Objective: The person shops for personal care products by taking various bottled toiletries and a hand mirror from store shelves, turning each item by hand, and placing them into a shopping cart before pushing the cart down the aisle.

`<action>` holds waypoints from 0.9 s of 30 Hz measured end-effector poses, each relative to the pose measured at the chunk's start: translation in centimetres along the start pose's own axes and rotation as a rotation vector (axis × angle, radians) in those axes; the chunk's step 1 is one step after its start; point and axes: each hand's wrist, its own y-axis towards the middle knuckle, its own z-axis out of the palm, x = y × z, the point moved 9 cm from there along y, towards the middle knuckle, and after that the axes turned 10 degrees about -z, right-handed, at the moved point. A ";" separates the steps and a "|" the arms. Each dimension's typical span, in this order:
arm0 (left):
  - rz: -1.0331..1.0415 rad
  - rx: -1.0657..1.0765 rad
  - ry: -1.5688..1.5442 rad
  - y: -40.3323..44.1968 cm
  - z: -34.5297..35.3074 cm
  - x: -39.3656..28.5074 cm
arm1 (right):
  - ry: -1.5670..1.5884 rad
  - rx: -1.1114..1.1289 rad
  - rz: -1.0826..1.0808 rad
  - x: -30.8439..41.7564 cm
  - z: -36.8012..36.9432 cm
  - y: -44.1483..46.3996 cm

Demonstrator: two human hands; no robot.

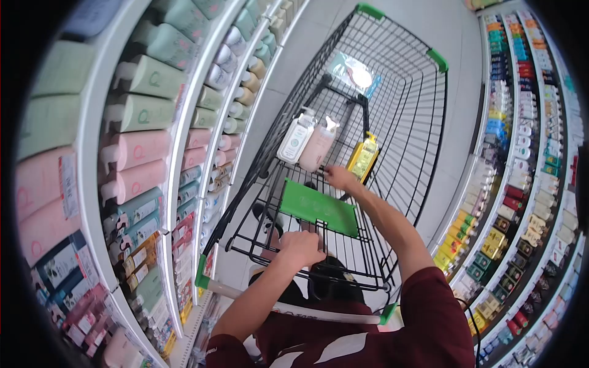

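A wire shopping cart (443, 122) with green corners stands in front of me. My left hand (302, 248) is closed at the near wire rack, below a green panel (319, 207); what its fingers hold is hidden. Farther in, my right hand (340, 178) has curled fingers near the base of a pink pump bottle (318, 147); whether they grip anything is unclear. Left of that bottle is a white pump bottle (297, 138). A yellow bottle (363, 158) leans just beyond my right hand. Deep in the basket lies a shiny, light blue pack (354, 75).
Shelves of green and pink pump bottles (142, 147) rise close on the left. More shelves with small bottles and boxes (521, 153) curve along the right. The cart's handle bar (294, 310) runs in front of my body. Grey floor tiles (299, 49) show around the cart.
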 end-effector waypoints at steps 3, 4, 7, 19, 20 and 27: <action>-0.012 0.010 -0.010 0.0 -0.5 0.1 | 0.022 0.033 -0.140 5.3 -1.9 -5.8; -0.010 -0.064 -0.039 0.6 -0.5 0.3 | 0.018 0.039 -0.152 6.1 -2.3 -7.7; -0.009 -0.254 -0.147 1.1 -1.1 0.3 | 0.081 0.077 -0.207 8.8 -3.6 -14.1; 0.082 -0.979 0.060 -16.8 -1.5 4.1 | 0.129 -0.014 -0.318 17.6 -5.3 -36.1; 0.072 -0.972 0.064 -17.6 -0.9 4.2 | 0.127 -0.037 -0.276 17.5 -4.4 -37.2; 0.113 -1.125 -0.026 -18.0 -0.6 4.1 | -0.178 -0.426 -0.216 18.9 -2.0 -38.6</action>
